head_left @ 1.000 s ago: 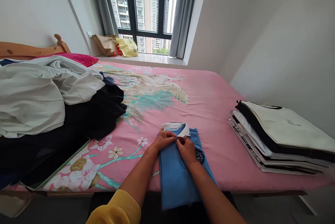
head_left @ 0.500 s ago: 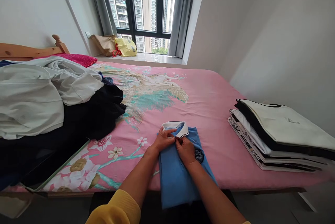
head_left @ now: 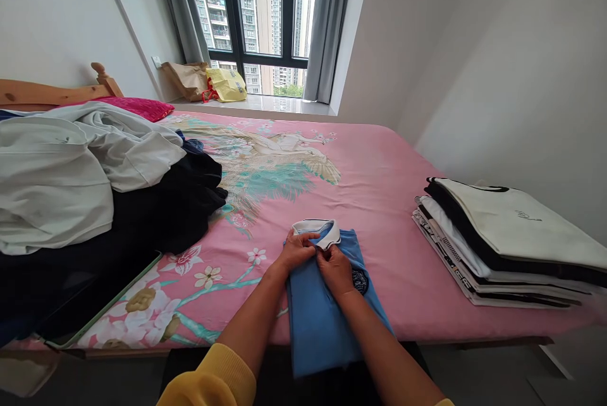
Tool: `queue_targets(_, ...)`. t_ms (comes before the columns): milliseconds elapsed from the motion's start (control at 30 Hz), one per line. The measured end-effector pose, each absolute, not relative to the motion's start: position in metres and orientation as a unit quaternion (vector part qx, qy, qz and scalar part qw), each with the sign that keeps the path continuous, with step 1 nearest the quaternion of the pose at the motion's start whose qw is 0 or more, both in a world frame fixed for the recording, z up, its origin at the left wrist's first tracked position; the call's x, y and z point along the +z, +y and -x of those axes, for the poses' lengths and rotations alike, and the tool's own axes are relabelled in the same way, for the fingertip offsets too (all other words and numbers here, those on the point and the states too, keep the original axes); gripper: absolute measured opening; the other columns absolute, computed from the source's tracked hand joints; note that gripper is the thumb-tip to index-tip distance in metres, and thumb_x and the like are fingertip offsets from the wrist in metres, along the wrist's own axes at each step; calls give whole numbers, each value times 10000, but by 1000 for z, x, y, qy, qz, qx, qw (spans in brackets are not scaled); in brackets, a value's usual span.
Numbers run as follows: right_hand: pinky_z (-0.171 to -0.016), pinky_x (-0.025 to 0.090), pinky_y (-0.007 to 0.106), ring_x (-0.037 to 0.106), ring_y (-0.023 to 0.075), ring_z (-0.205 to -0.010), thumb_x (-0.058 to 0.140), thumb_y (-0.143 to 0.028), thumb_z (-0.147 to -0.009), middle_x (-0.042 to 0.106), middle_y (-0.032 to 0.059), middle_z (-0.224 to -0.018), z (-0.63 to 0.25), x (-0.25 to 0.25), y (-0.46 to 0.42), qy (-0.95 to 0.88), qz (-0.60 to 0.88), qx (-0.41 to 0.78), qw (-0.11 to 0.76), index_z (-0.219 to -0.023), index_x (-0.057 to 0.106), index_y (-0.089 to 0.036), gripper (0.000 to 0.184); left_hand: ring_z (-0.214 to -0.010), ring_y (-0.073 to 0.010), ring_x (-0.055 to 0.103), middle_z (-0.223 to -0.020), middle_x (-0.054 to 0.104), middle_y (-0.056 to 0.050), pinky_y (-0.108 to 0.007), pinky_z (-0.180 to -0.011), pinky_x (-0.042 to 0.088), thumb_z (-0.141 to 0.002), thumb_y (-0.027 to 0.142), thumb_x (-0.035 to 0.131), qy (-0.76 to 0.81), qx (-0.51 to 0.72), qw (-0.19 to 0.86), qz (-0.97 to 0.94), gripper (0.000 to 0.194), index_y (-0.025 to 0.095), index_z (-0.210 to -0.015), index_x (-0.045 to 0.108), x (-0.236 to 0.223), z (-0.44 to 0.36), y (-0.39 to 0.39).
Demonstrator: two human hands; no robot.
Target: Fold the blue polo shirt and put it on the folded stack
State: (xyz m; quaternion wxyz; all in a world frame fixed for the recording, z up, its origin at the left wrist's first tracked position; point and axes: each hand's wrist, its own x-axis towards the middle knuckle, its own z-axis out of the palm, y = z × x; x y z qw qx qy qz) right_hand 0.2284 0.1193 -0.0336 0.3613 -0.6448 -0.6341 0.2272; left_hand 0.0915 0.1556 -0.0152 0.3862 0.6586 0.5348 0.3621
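A folded blue polo shirt [head_left: 315,330] with a white, dark-edged collar [head_left: 310,225] lies at the bed's front edge, its lower end hanging over. My left hand [head_left: 296,250] is closed on the left side of the shirt's neck opening, just below the collar. Beside it, my right hand [head_left: 336,270] pinches the front of the shirt under the collar's right tip. The fingertips of both hands nearly meet there, and they hide the small part between them. A dark round patch [head_left: 360,281] shows on the shirt right of my right wrist.
On the right stands a stack of folded clothes [head_left: 516,229], a cream one on top. A heap of loose grey and black clothes [head_left: 142,203] covers the left side. Pink floral bedding [head_left: 379,203] lies between them. Paper and yellow bags [head_left: 227,85] rest on the windowsill.
Both hands stay at the collar in almost the same pose. The whole view has shifted very slightly; the shirt lies as before.
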Motion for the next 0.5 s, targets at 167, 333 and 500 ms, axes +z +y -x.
queue_targets(167, -575, 339, 243, 577, 156, -651, 489, -369, -817, 660, 23, -741, -228, -31, 119, -640, 648, 225, 347, -794, 594, -200, 201, -731, -159, 655, -633, 701, 60, -437, -1148, 36, -627, 180, 622, 533, 360, 397, -655, 352, 229, -967, 697, -17, -92, 156)
queue_targets(333, -581, 344, 251, 603, 176, -687, 503, -355, -816, 674, 49, -773, -228, -30, 120, -639, 660, 217, 330, -812, 594, -187, 190, -736, -154, 652, -631, 695, 62, -421, -1105, 224, -623, 183, 617, 536, 365, 401, -647, 359, 244, -969, 697, -20, -92, 158)
queue_targets(500, -580, 342, 257, 607, 182, -692, 502, -362, -818, 672, 65, -781, -227, -30, 120, -640, 670, 206, 314, -822, 595, -179, 205, -690, -152, 633, -570, 650, 68, -385, -957, 410, -601, 183, 607, 558, 372, 396, -627, 336, 250, -917, 703, -21, -96, 161)
